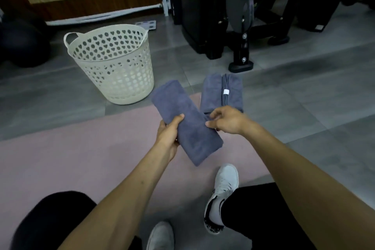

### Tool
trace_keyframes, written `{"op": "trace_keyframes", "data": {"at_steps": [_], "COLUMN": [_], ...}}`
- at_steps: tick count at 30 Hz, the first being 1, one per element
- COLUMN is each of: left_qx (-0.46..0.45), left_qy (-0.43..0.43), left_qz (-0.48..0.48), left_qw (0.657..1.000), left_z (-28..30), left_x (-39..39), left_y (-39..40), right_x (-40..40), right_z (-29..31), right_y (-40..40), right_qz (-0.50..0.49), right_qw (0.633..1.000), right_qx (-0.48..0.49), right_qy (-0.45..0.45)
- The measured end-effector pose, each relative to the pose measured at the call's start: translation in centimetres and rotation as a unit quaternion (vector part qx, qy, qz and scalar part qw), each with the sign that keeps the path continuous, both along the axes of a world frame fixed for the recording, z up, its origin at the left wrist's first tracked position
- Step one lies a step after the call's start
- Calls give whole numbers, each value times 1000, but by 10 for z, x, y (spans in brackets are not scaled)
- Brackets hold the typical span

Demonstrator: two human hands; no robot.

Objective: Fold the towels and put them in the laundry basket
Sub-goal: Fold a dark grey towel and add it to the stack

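1. Left hand (169, 134) grips the folded towel (183, 119), thumb over its top face, fingers curled beneath; the towel runs diagonally, far-left to near-right.
2. Right hand (226, 121) pinches the towel's right edge.
3. Held towel is raised above the pink mat (81, 158).
4. Second towel (222, 93), folded, lies just beyond the right hand.
5. Basket (113, 63) stands upright, far left of both towels.

Dim, soft indoor light, perhaps from overhead; wide-angle bending at the edges, top corners motion-blurred.
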State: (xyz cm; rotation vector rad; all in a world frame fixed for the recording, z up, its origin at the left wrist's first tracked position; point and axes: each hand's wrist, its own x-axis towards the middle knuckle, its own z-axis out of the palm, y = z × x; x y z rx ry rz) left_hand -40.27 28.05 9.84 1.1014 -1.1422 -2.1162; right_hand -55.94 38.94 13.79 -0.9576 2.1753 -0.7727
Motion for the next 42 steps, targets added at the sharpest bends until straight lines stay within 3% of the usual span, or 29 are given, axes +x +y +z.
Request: {"op": "trace_keyframes", "data": {"at_steps": [9, 16, 20, 22, 23, 25, 28, 30, 32, 34, 39, 42], "left_qx": [-44, -64, -38, -99, -172, -337, -537, -635, -675, -669, -682, -686], "left_qy": [-108, -105, -69, -109, -168, -268, -310, -336, -343, -359, -371, -365], "left_qz": [-66, -197, -208, -196, -200, -215, -245, -288, -336, -362, -337, -365], "left_qw": [991, 973, 975, 969, 950, 877, 745, 633, 561, 541, 532, 513], "left_z": [-55, -75, -97, -117, -126, -140, -144, -139, -137, -144, -186, -187], "left_x": [-140, -263, -302, -312, -313, -312, -307, -306, -312, -319, -319, -324], "left_y": [-98, -161, -172, -172, -170, -166, -161, -158, -156, -153, -149, -149], "right_x": [-137, -211, -237, -246, -248, -246, -241, -241, -242, -241, -239, -233], "right_z": [-52, -111, -129, -139, -143, -151, -159, -163, -167, -169, -182, -189], "right_y": [-58, -93, -104, -108, -109, -109, -108, -107, -107, -108, -106, -96], "right_qz": [-131, -217, -229, -226, -206, -145, -79, -69, -77, -80, -98, -71], "right_qw": [991, 975, 971, 972, 976, 986, 991, 990, 990, 990, 985, 975], "right_qx": [4, -7, 8, 1, 9, 48, 89, 98, 88, 83, 63, 134], "right_qy": [29, 37, 63, 63, 65, 64, 61, 69, 74, 77, 124, 162]}}
